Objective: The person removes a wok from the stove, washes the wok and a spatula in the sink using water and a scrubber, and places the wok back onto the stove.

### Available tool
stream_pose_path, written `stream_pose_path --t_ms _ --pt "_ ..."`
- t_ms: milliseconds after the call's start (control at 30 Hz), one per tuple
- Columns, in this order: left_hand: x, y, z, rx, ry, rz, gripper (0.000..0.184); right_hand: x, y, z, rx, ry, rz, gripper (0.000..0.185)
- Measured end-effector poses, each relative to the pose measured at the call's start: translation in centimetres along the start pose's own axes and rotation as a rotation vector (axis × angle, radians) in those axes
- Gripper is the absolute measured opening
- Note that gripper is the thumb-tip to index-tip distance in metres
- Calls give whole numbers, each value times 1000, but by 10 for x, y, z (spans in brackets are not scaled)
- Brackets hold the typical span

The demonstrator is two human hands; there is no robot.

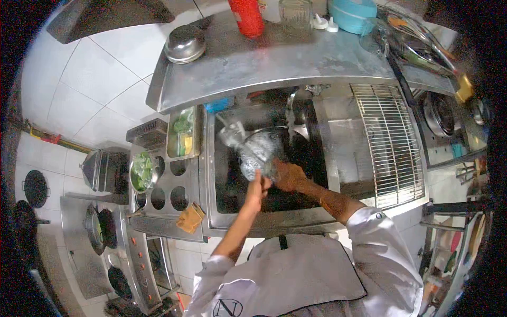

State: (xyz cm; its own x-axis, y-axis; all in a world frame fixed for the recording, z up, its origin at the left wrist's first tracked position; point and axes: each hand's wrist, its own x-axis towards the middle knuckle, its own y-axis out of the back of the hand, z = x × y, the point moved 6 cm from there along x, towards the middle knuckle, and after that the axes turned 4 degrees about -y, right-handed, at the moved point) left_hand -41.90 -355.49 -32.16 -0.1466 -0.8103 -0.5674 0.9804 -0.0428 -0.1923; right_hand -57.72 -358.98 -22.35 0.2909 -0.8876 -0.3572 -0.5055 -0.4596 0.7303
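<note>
Both hands are over a dark sink basin (227, 201). Between them is a shiny, silvery, roundish wet thing (259, 153), blurred by motion, so its kind is unclear. My left hand (256, 191) is at its near lower edge, thumb pointing up, fingers closed against it. My right hand (289, 176) is closed at its right side; what lies within the fingers is hidden. A pale blurred piece (232, 134) sticks out at the far left of the silvery thing. Behind the hands, a dark round pan (296, 142) sits partly hidden in the basin. The faucet (292, 105) is beyond it.
Right of the basin lies a wire rack (388, 142). On the left are a tray of greens (184, 129), a bowl of leaves (142, 171) and a brown sponge-like block (190, 217). The back shelf (264, 61) holds a metal bowl (185, 44) and a red bottle (246, 18).
</note>
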Motion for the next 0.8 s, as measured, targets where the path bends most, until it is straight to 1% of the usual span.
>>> stream_pose_path --t_ms 33,67,100,133,167,200,267,300,367,400,433,500,533,567,600,633,700,733,767,800 --pt "-3 -19 26 -159 18 180 54 -9 1 -2 -156 -40 -85 83" --pt "0 -40 51 -389 -35 220 49 -16 -7 -1 -352 7 -26 79" --pt "17 -39 44 -481 13 342 46 -25 0 1 -363 -5 -25 79" --pt "32 -38 37 -573 49 469 47 -36 10 3 -350 31 -16 77" --pt "33 -29 35 -482 113 584 47 -51 19 3 -336 71 -14 74" --pt "38 -26 33 -491 116 577 47 -64 29 11 -346 67 -15 74" --pt "53 -32 31 -815 20 370 48 -95 48 36 -290 52 -51 72" --pt "56 -43 22 -822 29 369 48 -106 57 49 -295 46 -58 72" --pt "64 -85 3 -999 72 155 47 -130 65 73 30 -107 -294 70" --pt "64 -102 -5 -1050 -14 -23 45 -144 72 80 172 -200 -387 69" --pt "59 -118 -15 -1051 -7 -24 45 -164 88 82 284 -302 -449 67" --pt "38 -166 -17 -867 36 -331 42 -200 123 102 293 -90 -245 58" --pt "22 -175 -1 -872 40 -325 42 -223 135 120 413 -188 -309 56" --pt "-5 -189 17 -662 143 -434 39 -247 146 131 535 -289 -376 54" --pt "-20 -198 25 -450 240 -540 36 -268 171 128 566 -322 -314 53" --pt "-15 -194 31 -457 241 -535 36 -287 194 127 593 -353 -248 53" --pt "8 -169 54 -220 78 -435 18 -328 213 158 500 -333 -201 55" --pt "48 -150 52 -207 49 -286 15 -345 214 172 500 -328 -212 55" --pt "95 -132 50 -195 24 -133 12 -360 215 189 633 -398 -161 56" --pt "124 -128 70 -227 -55 -90 8 -367 217 201 764 -469 -110 57"
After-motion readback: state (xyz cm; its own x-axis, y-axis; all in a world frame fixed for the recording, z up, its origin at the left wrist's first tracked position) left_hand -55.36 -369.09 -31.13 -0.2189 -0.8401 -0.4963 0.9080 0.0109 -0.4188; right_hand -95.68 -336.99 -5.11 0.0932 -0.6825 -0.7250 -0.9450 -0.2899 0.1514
